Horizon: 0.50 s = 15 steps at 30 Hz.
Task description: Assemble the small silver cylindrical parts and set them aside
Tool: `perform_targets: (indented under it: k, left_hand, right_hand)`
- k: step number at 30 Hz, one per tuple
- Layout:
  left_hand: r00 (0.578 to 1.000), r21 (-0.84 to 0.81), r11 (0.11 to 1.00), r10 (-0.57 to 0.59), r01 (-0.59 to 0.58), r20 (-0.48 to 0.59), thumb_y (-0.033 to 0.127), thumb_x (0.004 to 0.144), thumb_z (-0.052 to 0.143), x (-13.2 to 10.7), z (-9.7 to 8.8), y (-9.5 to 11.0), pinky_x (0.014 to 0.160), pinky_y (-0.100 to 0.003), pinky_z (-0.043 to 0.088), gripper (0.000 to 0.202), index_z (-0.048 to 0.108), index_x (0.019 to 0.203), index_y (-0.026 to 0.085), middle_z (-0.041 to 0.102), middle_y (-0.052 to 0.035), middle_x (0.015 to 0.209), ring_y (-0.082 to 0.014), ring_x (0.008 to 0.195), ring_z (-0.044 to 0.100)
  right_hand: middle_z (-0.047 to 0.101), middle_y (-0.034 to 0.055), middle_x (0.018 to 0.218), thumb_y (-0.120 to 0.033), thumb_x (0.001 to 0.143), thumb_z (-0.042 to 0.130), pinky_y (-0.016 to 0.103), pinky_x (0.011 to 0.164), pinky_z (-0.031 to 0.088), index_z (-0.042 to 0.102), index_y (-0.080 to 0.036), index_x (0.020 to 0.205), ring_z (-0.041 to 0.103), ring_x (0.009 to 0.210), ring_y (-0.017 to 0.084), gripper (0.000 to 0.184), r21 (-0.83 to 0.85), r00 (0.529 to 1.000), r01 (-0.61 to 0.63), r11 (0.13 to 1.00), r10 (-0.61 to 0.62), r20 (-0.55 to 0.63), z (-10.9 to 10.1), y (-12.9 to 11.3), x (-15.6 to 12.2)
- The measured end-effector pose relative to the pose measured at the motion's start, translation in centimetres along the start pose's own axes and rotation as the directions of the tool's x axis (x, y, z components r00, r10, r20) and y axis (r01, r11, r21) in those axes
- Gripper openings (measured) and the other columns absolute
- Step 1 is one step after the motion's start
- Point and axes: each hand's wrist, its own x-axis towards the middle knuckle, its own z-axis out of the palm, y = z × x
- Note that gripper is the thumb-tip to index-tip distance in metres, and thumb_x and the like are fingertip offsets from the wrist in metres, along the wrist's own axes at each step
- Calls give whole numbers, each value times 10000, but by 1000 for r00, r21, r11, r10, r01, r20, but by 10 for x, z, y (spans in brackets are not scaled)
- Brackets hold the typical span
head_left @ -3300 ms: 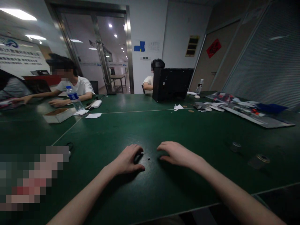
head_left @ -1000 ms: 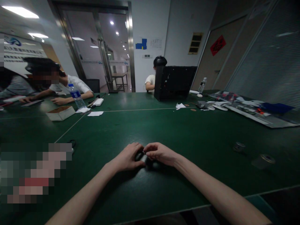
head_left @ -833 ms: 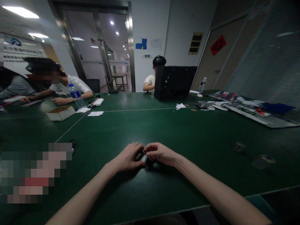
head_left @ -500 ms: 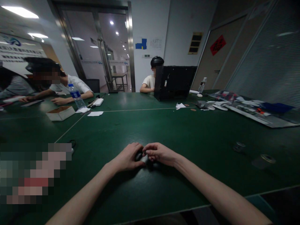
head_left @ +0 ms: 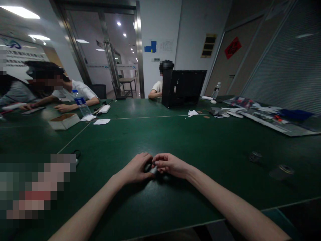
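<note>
While the left hand (head_left: 136, 168) curves over the green surface (head_left: 140, 204) with thumb and fingers apart, the right hand (head_left: 173, 165) comes in just beside its fingertips, thumb and index finger pinching a small dark piece (head_left: 153, 163), too tiny to name, between the two hands. Well apart to the right stand a cylindrical canister (head_left: 281, 172) and a smaller canister (head_left: 255, 156). Farther off, an open white box (head_left: 65, 124) sits near a blue-capped water bottle (head_left: 80, 100), and a large black box (head_left: 185, 87) partly hides a person (head_left: 156, 89) across the surface.
</note>
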Motion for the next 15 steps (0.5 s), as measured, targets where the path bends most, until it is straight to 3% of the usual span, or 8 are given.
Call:
perform_targets:
  k: [3,5,8,10,12,14,15]
  left_hand:
    - [1000,-13,1000,-5,5,9,445,779,620,-1,-2,2,823,-339,425,370,548,1032,185,555,-66,1020,-229,941,514]
    - [1000,-25,1000,-10,10,17,453,786,612,-1,-4,3,843,-347,424,381,546,1056,192,555,-66,1038,-231,958,515]
    - [999,-41,999,-29,30,19,481,769,627,-2,-4,4,871,-368,423,427,544,1079,199,558,-71,1066,-244,989,516]
    - [999,-52,998,-45,46,19,494,755,642,-2,-5,5,884,-381,424,452,547,1087,201,559,-78,1089,-255,1009,516]
    - [997,-69,995,-66,68,28,507,749,645,-2,-6,7,878,-384,434,467,550,1097,210,559,-77,1106,-259,1014,521]
    - [995,-82,992,-88,91,38,519,750,640,-3,-8,8,870,-386,443,473,551,1106,220,557,-72,1114,-259,1013,525]
    - [994,-85,991,-98,102,41,522,751,637,-3,-8,9,871,-388,444,474,550,1109,224,556,-69,1116,-259,1014,526]
  right_hand:
    - [634,8,763,-289,712,735,189,568,416,633,-134,887,527,558,52,255,-176,999,15,984,-21,-32,4,-1,-1]
    - [627,4,718,-276,761,675,209,568,419,644,-141,888,537,561,76,188,-399,997,29,916,-53,-50,8,-2,-5]
    - [666,32,762,-236,812,593,249,622,435,674,-170,902,591,643,129,138,-733,982,99,673,-185,-36,14,-3,-21]
    - [684,50,808,-229,829,561,263,640,438,686,-187,910,610,683,153,154,-850,960,132,509,-280,-19,11,-7,-40]
    - [688,61,817,-240,834,546,270,629,445,683,-189,919,619,679,164,169,-904,944,80,420,-322,-66,-2,-16,-63]
    - [692,64,833,-245,811,567,285,649,463,677,-187,916,630,702,181,163,-929,912,-70,362,-353,-207,-28,-33,-92]
    - [695,69,863,-246,797,582,300,683,471,676,-185,913,636,736,192,161,-928,874,-165,333,-387,-295,-46,-44,-108]
